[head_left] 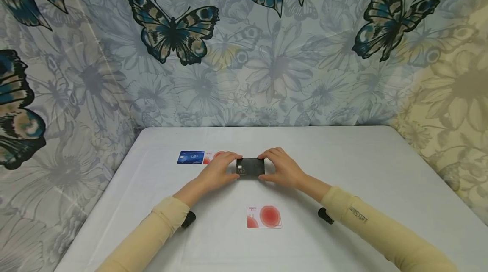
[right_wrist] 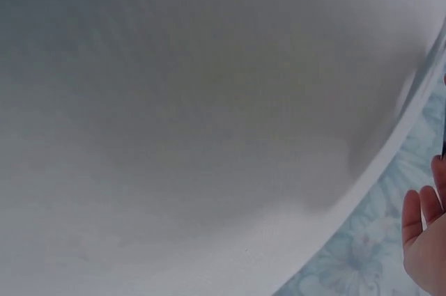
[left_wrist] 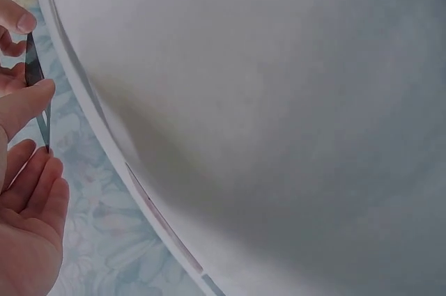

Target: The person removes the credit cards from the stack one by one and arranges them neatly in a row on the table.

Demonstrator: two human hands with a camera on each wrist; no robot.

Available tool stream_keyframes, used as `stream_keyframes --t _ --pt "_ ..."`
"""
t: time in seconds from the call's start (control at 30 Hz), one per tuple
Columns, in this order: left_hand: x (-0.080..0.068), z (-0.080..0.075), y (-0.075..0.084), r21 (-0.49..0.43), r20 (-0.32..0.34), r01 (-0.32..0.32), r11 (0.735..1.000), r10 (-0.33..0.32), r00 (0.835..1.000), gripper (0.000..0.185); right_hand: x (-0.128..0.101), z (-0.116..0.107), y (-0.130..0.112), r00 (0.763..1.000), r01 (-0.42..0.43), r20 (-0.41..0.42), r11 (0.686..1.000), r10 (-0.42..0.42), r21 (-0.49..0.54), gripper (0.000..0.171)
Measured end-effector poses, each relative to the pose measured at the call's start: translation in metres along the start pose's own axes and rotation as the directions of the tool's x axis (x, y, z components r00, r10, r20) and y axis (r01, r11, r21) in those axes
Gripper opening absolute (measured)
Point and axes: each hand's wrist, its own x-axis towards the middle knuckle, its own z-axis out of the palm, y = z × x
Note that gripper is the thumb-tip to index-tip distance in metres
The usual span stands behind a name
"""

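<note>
Both hands at work on one black card [head_left: 250, 167], held by its two short ends. Left hand [head_left: 219, 171]: gripping the left end between thumb and fingers. Right hand [head_left: 284, 168]: same grip on the right end. Left wrist view shows the card raised clear of the tabletop [head_left: 213, 246]. From where I stand, it is beyond the near red-and-white card [head_left: 264, 217] and to the right of the blue card [head_left: 190, 157]. A far red-and-white card [head_left: 208, 157] sits right beside the blue one, its right part hidden by the left hand.

Handling, my judgement: keep both ends at equal height and pinch lightly; pressing inward would likely bow a thin card. Fingertips kept to the ends leave the face readable. If lowered, bring it down flat and release both sides together, as a one-sided release could skew it. Mind the left knuckles near the far red-and-white card, which a brush might shift.

Writing: "VIP" on the black card, below a small pale square; "VIP" again on the blue card. Small red lettering, top left of the near red-and-white card: uncertain, perhaps "npm". Mark on the right sleeve [head_left: 385, 229]: not legible.
</note>
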Motion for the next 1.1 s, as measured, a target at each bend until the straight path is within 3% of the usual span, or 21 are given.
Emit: stream_keyframes --t 0.5,1.1 --pt "0.012 -0.004 -0.018 0.019 0.032 0.066 0.998 -0.067 0.997 0.054 0.023 0.006 0.011 0.999 -0.010 0.035 1.000 0.011 -0.021 0.051" --pt "0.020 -0.004 -0.043 0.039 0.052 0.055 0.998 -0.058 0.997 0.051 0.043 0.017 0.021 0.998 -0.018 0.059 1.000 0.019 -0.021 0.050"
